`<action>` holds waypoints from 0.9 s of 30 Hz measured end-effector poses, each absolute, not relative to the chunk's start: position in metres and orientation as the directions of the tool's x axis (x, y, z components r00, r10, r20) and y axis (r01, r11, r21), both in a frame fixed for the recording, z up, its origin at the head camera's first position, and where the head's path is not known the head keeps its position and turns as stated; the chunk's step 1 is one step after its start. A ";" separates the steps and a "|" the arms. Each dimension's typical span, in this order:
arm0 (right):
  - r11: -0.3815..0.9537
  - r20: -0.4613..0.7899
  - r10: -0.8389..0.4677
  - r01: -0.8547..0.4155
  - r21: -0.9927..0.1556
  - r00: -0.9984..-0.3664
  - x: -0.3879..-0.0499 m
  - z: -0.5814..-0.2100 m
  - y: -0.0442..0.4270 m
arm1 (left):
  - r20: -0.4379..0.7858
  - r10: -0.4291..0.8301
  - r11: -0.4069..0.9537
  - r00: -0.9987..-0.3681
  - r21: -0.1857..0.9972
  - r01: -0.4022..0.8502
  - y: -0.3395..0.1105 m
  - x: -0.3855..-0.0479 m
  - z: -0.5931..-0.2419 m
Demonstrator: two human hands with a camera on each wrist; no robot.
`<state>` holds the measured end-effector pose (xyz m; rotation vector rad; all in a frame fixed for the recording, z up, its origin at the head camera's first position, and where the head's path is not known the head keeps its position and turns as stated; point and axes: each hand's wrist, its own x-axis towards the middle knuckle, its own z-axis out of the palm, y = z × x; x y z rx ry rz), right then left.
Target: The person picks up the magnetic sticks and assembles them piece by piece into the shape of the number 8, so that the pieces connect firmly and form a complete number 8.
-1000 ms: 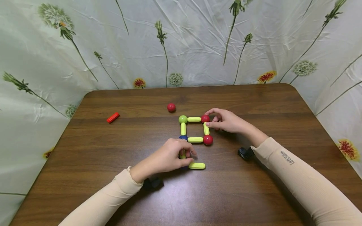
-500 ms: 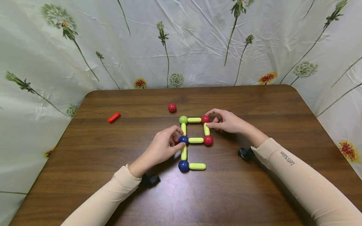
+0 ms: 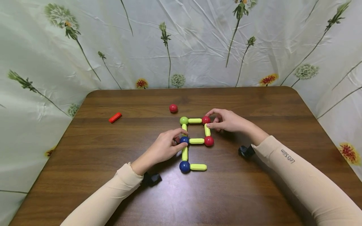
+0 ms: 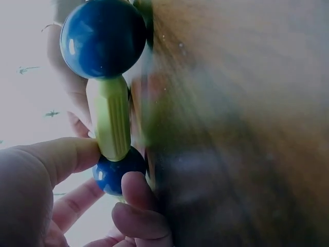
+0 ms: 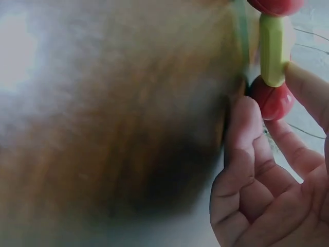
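Note:
A flat figure of balls joined by yellow-green rods lies on the table: a square with a tail at its near left corner. My left hand (image 3: pixel 167 144) pinches the blue ball (image 3: pixel 184 141) at that corner between thumb and fingers. At the far right corner, my right hand (image 3: pixel 230 121) holds a red ball (image 3: pixel 206 120), its thumb touching the rod (image 5: pixel 272 49) below. A green ball (image 3: pixel 183 120) and another red ball (image 3: pixel 209 141) form the other corners. The tail ends in a second blue ball (image 3: pixel 185 166), from which a rod (image 3: pixel 198 167) points right, its far end free.
A loose red ball (image 3: pixel 173 108) lies beyond the square. Farther left is a short red rod (image 3: pixel 115 117) on the brown wooden table (image 3: pixel 85 147). Flower-patterned cloth (image 3: pixel 198 44) hangs behind the table. Black wrist straps with cameras sit at both cuffs.
My left hand has moved away from the tail's near end up to the corner blue ball and now pinches it. The right hand stays on its red ball. The head view shifts slightly.

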<state>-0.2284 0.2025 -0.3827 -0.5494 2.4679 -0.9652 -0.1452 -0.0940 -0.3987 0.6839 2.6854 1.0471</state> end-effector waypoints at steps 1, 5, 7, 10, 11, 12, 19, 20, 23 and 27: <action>0.687 -0.248 -0.504 -0.210 -0.696 -0.828 -0.229 -0.382 0.202 | -0.001 0.479 0.646 -0.878 0.677 0.352 -0.094 -0.145 -0.399; 0.725 -0.226 -0.490 -0.249 -0.642 -0.842 -0.234 -0.378 0.200 | -0.003 0.492 0.635 -0.871 0.685 0.356 -0.094 -0.147 -0.398; 0.744 -0.205 -0.476 -0.266 -0.613 -0.855 -0.237 -0.375 0.199 | -0.003 0.497 0.631 -0.868 0.688 0.358 -0.095 -0.147 -0.399; 0.761 -0.170 -0.460 -0.289 -0.581 -0.871 -0.242 -0.371 0.195 | -0.009 0.500 0.623 -0.866 0.698 0.353 -0.095 -0.149 -0.399; 0.761 -0.160 -0.460 -0.295 -0.577 -0.873 -0.245 -0.369 0.194 | -0.013 0.500 0.620 -0.866 0.703 0.347 -0.095 -0.149 -0.399; 0.759 -0.151 -0.464 -0.303 -0.577 -0.873 -0.247 -0.367 0.192 | -0.018 0.499 0.617 -0.866 0.709 0.341 -0.096 -0.149 -0.399; 0.714 -0.102 -0.517 -0.362 -0.599 -0.850 -0.261 -0.352 0.170 | -0.051 0.498 0.603 -0.866 0.738 0.303 -0.098 -0.150 -0.399; 0.707 -0.096 -0.524 -0.369 -0.603 -0.846 -0.263 -0.351 0.166 | -0.054 0.499 0.602 -0.865 0.740 0.301 -0.098 -0.151 -0.400; 0.687 -0.088 -0.541 -0.379 -0.620 -0.836 -0.268 -0.348 0.155 | -0.058 0.506 0.597 -0.861 0.744 0.300 -0.098 -0.152 -0.401; 0.670 -0.098 -0.561 -0.382 -0.636 -0.822 -0.275 -0.347 0.141 | -0.061 0.507 0.590 -0.860 0.752 0.295 -0.099 -0.152 -0.402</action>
